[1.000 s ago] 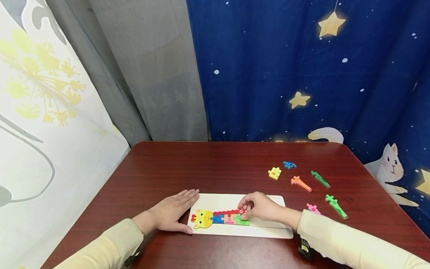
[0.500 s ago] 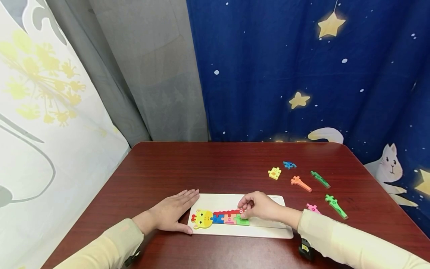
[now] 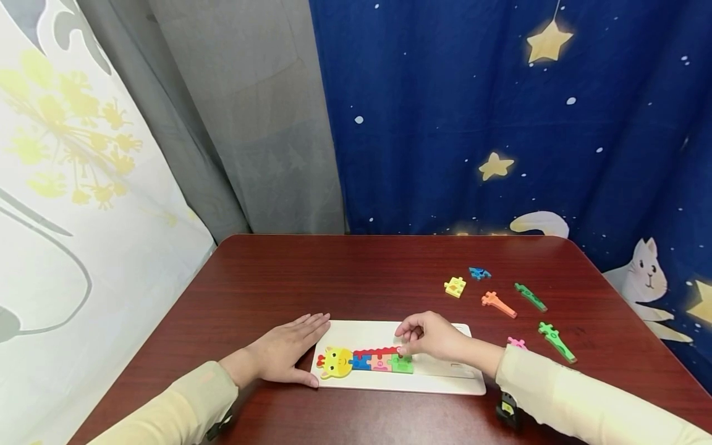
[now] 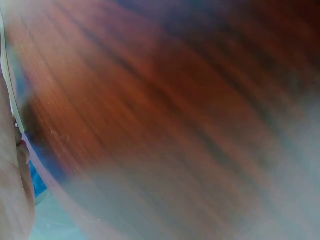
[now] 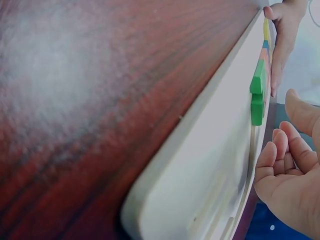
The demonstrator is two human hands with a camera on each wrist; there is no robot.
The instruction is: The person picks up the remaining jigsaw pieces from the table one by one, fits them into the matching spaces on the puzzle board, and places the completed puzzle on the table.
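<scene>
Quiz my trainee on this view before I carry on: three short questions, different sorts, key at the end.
1. Which hand lies by the giraffe head, at that end of the board?
2. True or false: the right hand is gripping the yellow piece.
3. Fill in: on the board, the ____ piece sits between the blue piece and the green piece.

Key: 1. The left hand. 2. False; it lies on the table. 3. Pink.

High head view, forward-down; close, low wrist views across the tabletop (image 3: 334, 278) (common to all).
</scene>
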